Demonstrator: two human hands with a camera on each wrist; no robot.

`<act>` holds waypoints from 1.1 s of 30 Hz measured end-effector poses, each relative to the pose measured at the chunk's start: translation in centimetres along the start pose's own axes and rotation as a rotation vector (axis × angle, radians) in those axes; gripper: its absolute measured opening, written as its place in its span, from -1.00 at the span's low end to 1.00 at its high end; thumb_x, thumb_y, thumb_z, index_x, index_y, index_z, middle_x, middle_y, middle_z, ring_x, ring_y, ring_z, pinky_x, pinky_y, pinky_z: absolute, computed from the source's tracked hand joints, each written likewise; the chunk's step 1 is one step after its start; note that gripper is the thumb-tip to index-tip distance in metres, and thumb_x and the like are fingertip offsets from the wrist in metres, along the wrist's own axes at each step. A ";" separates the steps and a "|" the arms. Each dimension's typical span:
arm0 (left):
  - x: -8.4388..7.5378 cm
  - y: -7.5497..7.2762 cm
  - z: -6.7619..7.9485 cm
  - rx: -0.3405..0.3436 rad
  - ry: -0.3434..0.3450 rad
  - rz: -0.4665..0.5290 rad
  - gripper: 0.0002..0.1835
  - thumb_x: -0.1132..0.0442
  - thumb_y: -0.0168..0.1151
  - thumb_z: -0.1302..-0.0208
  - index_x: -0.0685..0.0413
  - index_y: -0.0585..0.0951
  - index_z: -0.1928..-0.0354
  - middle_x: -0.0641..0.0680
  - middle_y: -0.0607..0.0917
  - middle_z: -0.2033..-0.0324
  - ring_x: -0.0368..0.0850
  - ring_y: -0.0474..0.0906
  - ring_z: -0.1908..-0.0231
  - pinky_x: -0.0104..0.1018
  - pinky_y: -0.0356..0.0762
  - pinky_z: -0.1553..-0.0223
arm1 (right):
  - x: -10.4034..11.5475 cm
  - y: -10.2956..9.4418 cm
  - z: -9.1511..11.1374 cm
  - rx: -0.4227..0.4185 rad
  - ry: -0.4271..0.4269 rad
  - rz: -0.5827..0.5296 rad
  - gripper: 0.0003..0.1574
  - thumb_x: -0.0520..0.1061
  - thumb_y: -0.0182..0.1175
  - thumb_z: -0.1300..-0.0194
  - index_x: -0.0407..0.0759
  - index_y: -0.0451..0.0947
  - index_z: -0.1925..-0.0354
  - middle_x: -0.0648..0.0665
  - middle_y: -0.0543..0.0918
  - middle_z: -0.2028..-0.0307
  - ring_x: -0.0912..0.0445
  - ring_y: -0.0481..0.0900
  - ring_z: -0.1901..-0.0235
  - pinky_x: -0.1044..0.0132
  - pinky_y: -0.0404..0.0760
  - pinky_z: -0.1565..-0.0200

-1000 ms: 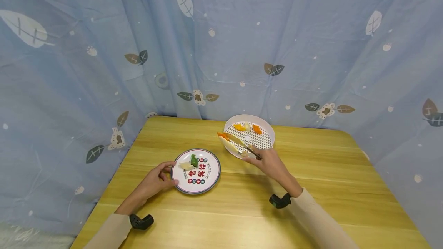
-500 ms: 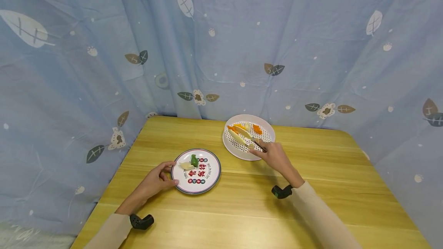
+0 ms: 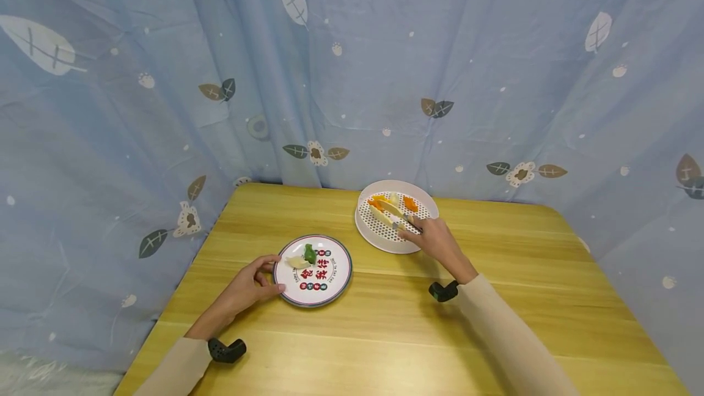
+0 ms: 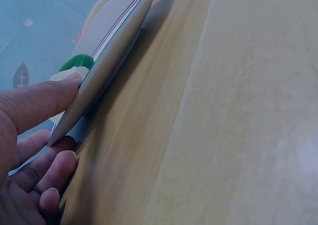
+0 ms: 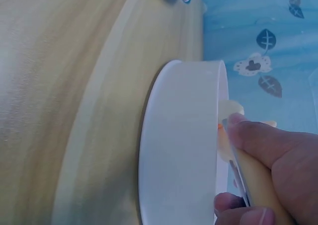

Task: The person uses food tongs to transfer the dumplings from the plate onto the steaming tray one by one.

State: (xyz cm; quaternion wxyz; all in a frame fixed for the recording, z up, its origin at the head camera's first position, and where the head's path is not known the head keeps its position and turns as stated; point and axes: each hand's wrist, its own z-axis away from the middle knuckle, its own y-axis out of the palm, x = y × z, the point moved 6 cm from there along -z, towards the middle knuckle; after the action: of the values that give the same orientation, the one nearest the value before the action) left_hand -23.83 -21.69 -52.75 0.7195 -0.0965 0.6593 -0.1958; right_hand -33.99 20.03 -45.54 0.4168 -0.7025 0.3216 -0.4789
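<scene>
My left hand (image 3: 247,289) pinches the left rim of a white plate (image 3: 337,280) with coloured edge bands and red lettering, thumb on top and fingers at its underside. A pale dumpling-shaped piece (image 3: 297,262) and a green one (image 3: 310,254) lie on it. My right hand (image 3: 440,243) grips tongs (image 3: 392,209) with pale, broad tips, lowered into a round white steamer basket (image 3: 385,248) with a perforated base. Between the tips sits an orange piece (image 3: 376,205); whether they still squeeze it I cannot tell. In the right wrist view the basket wall (image 5: 181,140) hides the basket's floor.
Beyond the tongs, a yellow piece (image 3: 381,198), a white piece (image 3: 393,198) and another orange piece (image 3: 410,203) lie in the basket. Both vessels stand on a wood-grain table (image 3: 352,347). A blue patterned curtain (image 3: 352,78) hangs behind and at both sides.
The tongs have carried the orange piece from the basket's left rim rightward and down into the basket. My left hand and the plate have stayed in place.
</scene>
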 end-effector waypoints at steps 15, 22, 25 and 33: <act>0.8 0.1 0.0 -0.012 -0.009 -0.012 -0.27 0.19 0.60 -0.14 -0.02 0.50 -0.36 0.15 0.54 -0.01 0.00 0.39 0.28 -0.32 0.37 0.36 | 0.7 0.6 -1.2 0.022 -0.041 0.068 -0.51 0.16 0.41 -0.32 -0.25 0.74 0.09 -0.03 0.49 0.61 0.06 0.41 0.53 0.19 0.41 0.41; 0.3 0.1 -0.1 0.005 0.039 -0.003 -0.25 0.21 0.58 -0.16 0.05 0.47 -0.38 0.17 0.56 -0.01 0.00 0.40 0.29 -0.31 0.37 0.35 | 0.4 0.9 -1.9 0.054 0.003 0.092 -0.54 0.20 0.40 -0.32 -0.19 0.65 0.28 0.02 0.27 0.61 0.08 0.32 0.54 0.21 0.28 0.47; 0.3 0.1 -0.2 0.018 0.048 0.007 -0.25 0.23 0.57 -0.16 0.07 0.46 -0.39 0.18 0.57 -0.02 -0.01 0.41 0.30 -0.32 0.38 0.34 | 0.1 1.1 -2.0 0.065 0.020 0.105 -0.46 0.22 0.41 -0.31 -0.23 0.72 0.09 -0.05 0.48 0.54 0.05 0.40 0.48 0.19 0.36 0.42; 0.4 -0.1 -0.3 0.021 0.064 0.002 -0.25 0.23 0.57 -0.17 0.08 0.46 -0.39 0.18 0.57 -0.02 -0.02 0.41 0.32 -0.32 0.39 0.37 | 0.2 0.8 -1.9 0.027 0.037 0.082 -0.15 0.26 0.40 -0.29 -0.35 0.59 -0.25 -0.33 0.75 0.20 -0.02 0.57 0.36 0.06 0.55 0.26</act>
State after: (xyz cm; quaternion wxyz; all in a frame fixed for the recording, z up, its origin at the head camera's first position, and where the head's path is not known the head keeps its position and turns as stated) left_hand -24.08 -21.88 -53.08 0.6992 -0.0821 0.6800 -0.2049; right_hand -35.73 19.03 -45.84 0.4396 -0.6739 0.3511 -0.4789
